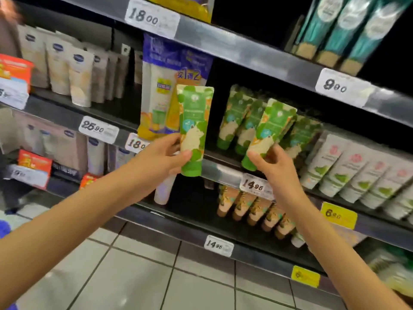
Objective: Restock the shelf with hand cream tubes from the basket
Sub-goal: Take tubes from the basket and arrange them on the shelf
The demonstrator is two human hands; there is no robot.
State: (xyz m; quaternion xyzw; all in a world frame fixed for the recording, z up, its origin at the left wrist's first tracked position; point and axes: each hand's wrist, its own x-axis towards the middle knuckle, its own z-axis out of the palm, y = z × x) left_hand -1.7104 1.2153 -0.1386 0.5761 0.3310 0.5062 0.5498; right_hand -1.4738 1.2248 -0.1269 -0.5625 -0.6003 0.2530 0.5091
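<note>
The left hand grips the upright green tube near its cap end, thumb in front and fingers behind, so the printed side faces outward. The right hand pinches the tilted green tube at its lower part, cap downward. Its top leans toward the row of green tubes standing on the shelf. I judge the tilt is meant to slide it in beside its own kind; whether it touches them I cannot tell. The basket is not in view.

Left of the row is a dark gap. Behind the left tube hangs a yellow promotion pack, which may crowd that side. On the right, white tubes close the row. A price label sits on the shelf edge under the right hand.
</note>
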